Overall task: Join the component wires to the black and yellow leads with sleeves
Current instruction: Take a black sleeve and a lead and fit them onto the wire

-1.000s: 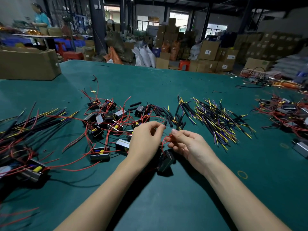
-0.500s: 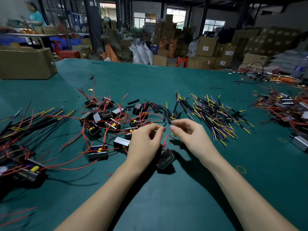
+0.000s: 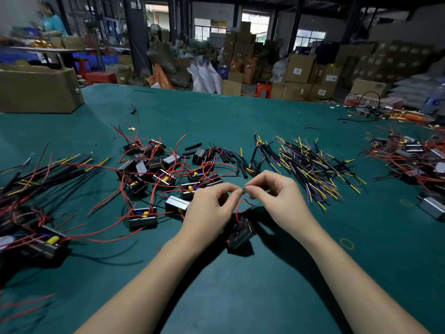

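A small black component (image 3: 240,233) lies on the green table just below my hands, its red wire (image 3: 238,207) looping up to my fingertips. My left hand (image 3: 209,209) pinches the wire's end between thumb and forefinger. My right hand (image 3: 277,196) pinches something small and dark at the same spot, fingertips almost touching the left's. Whether that is a sleeve or a lead end I cannot tell. A pile of black and yellow leads (image 3: 305,167) lies beyond my right hand. Short black sleeves (image 3: 228,156) lie beyond my hands.
Several components with red wires (image 3: 159,174) lie scattered left of my hands. Long black, red and yellow wires (image 3: 36,174) spread at the far left; another wired heap (image 3: 414,162) sits far right. A cardboard box (image 3: 38,90) stands at the back left. A person works far behind it.
Both hands have lifted slightly away from me and their fingertips have closed together on the wire end. The component has stayed on the table.
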The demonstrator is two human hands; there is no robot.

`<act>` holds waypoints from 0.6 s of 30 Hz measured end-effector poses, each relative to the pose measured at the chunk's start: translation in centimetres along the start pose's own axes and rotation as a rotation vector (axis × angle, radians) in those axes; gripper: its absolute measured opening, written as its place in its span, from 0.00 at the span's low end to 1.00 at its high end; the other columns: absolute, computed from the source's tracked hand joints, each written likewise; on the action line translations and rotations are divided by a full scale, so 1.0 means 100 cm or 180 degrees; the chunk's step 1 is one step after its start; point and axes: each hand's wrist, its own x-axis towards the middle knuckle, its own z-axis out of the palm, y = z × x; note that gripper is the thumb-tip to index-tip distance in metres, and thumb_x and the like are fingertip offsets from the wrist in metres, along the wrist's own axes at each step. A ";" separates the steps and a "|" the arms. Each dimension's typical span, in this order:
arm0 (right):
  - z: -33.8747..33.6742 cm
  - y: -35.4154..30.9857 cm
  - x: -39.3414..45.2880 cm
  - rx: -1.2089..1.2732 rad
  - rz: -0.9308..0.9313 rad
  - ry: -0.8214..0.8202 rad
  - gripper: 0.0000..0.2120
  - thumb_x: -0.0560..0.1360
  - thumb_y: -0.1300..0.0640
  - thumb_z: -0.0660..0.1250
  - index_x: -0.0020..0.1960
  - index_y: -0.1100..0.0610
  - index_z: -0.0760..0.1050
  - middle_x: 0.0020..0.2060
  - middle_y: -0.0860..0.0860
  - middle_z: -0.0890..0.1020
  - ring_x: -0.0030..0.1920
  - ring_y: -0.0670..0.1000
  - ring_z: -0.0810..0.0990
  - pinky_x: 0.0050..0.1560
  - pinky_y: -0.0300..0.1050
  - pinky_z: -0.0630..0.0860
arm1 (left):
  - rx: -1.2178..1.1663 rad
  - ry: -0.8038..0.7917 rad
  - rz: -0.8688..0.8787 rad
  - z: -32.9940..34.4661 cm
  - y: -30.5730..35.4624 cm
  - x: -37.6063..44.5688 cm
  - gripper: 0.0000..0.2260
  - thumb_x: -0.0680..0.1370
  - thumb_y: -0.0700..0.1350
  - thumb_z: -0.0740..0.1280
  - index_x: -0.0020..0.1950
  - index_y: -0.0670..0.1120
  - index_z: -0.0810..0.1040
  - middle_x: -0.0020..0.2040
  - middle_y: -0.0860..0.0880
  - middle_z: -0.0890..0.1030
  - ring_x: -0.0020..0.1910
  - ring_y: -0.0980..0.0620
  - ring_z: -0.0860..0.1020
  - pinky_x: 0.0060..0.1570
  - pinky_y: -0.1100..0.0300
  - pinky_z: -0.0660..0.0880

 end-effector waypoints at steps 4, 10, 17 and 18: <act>-0.005 0.006 0.002 0.0909 0.0828 -0.0110 0.02 0.70 0.59 0.72 0.39 0.54 0.81 0.34 0.46 0.81 0.39 0.44 0.76 0.39 0.37 0.69 | -0.0002 0.0078 0.0070 0.002 0.001 0.001 0.04 0.77 0.49 0.68 0.43 0.52 0.81 0.31 0.48 0.79 0.31 0.49 0.74 0.36 0.48 0.74; 0.002 0.007 0.006 0.2414 0.1641 -0.0126 0.10 0.61 0.57 0.73 0.41 0.58 0.78 0.33 0.50 0.77 0.37 0.46 0.75 0.41 0.41 0.67 | -0.0091 0.0160 0.0109 0.006 0.003 0.002 0.04 0.77 0.48 0.68 0.43 0.51 0.81 0.32 0.49 0.79 0.34 0.47 0.76 0.39 0.49 0.75; 0.002 0.008 0.003 0.2106 0.1414 -0.0127 0.12 0.64 0.53 0.71 0.46 0.56 0.82 0.38 0.48 0.81 0.37 0.44 0.75 0.35 0.34 0.72 | -0.0163 0.0244 -0.0010 0.004 0.000 0.001 0.05 0.77 0.47 0.68 0.43 0.49 0.81 0.32 0.47 0.79 0.32 0.47 0.75 0.38 0.48 0.75; 0.001 0.009 0.003 0.2075 0.1326 -0.0100 0.13 0.63 0.52 0.72 0.46 0.55 0.83 0.40 0.48 0.82 0.37 0.44 0.75 0.36 0.34 0.71 | -0.0219 0.0283 -0.0038 0.004 0.000 0.001 0.05 0.77 0.46 0.68 0.43 0.49 0.81 0.33 0.46 0.80 0.33 0.46 0.76 0.39 0.48 0.75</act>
